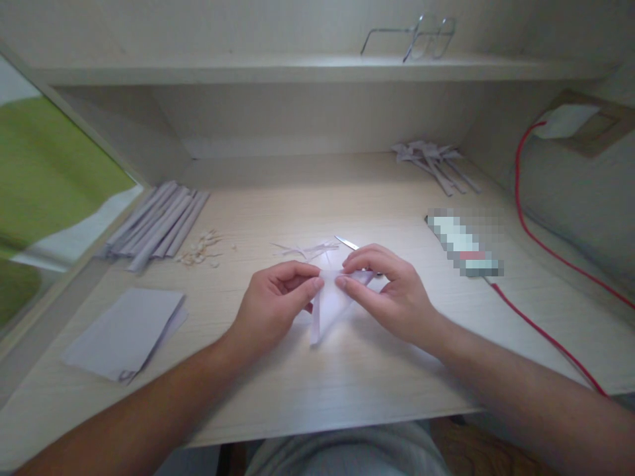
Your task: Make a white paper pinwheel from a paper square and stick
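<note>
Between my two hands is a folded piece of white paper (333, 303), held just above the desk near its front. My left hand (275, 297) pinches its upper left edge between thumb and forefinger. On the other side, my right hand (384, 284) grips the upper right part the same way. The paper has a folded strip along its left side and slants off to the right. Just beyond my fingers, a pair of scissors (346, 242) shows one blade; the rest is mostly hidden by my right hand. Thin paper strips (307, 250) lie beside the blade.
Rolled paper tubes (163, 221) are piled at the left, with small pale scraps (201, 250) beside them. Paper sheets (129, 330) lie nearer. Folded paper pieces with sticks (436, 162) sit back right. A phone (461, 243) trails a red cable (546, 334). Glasses (421, 36) rest on the shelf.
</note>
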Motion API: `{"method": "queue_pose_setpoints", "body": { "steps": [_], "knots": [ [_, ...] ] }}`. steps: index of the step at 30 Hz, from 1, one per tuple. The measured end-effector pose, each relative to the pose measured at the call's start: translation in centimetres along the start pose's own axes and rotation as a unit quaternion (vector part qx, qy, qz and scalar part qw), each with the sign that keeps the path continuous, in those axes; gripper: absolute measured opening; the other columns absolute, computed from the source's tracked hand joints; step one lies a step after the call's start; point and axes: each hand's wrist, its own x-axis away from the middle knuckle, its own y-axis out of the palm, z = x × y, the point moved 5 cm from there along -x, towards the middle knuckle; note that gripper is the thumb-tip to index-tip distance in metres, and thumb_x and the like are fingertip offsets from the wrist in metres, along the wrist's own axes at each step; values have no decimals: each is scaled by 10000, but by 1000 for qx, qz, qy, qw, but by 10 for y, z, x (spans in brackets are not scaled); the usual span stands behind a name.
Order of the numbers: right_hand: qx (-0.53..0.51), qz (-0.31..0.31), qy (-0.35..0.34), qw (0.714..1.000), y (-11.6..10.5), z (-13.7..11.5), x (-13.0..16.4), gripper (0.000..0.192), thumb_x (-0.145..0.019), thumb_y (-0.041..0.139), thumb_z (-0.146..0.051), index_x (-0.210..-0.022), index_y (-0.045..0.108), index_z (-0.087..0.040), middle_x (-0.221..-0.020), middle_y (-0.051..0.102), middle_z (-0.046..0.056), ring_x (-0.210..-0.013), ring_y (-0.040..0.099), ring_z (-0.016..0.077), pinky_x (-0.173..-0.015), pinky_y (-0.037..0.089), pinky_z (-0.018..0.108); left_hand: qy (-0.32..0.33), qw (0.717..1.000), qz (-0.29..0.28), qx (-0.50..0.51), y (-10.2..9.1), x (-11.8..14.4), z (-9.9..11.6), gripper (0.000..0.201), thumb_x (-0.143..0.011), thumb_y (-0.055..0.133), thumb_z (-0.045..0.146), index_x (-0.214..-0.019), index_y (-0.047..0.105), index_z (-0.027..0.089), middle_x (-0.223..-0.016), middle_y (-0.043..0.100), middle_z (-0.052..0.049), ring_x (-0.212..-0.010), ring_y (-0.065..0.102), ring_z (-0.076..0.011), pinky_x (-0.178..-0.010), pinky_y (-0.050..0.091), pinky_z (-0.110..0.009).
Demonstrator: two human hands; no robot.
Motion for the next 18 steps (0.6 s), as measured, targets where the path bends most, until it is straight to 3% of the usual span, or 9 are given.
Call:
{"method": "queue_pose_setpoints", "body": {
  "steps": [3,8,12,16,18],
  "knots": [
    [5,25,14,1000,-2,3,0,162,-857,766,-215,-999,691,-232,-1040,683,53,-984,647,228,-879,512,381,19,999,34,-14,-3,0,4,121,-751,829,270,-820,783,181,-770,736,-6,-654,649,-126,-577,573,-216],
    [-43,47,106,992,-1,17,2,400,-860,776,-346,-1210,605,-255,-1185,674,77,-993,664,234,-792,546,362,34,998,55,6,-8,2,3,139,-778,815,301,-851,780,188,-830,742,-13,-715,666,-144,-599,590,-235],
    [-154,40,157,975,2,26,1,505,-841,790,-393,-1266,552,-261,-1055,707,66,-926,688,227,-705,559,329,26,996,70,56,-15,-3,-2,172,-769,818,307,-883,756,193,-893,716,-14,-772,658,-153,-628,592,-255],
    [-211,19,164,963,2,29,-2,203,-853,774,-361,-917,645,-217,-728,639,-10,-636,603,146,-556,478,264,12,991,90,98,-21,-9,-2,175,-766,799,313,-868,719,195,-840,668,6,-777,643,-162,-643,604,-295],
    [-200,34,157,966,-2,27,-4,230,-835,788,-349,-760,633,-197,-689,611,-14,-609,559,127,-542,449,253,13,992,90,89,-23,-11,0,168,-764,790,319,-847,713,195,-831,665,8,-772,642,-163,-633,604,-293]
  ]
}}
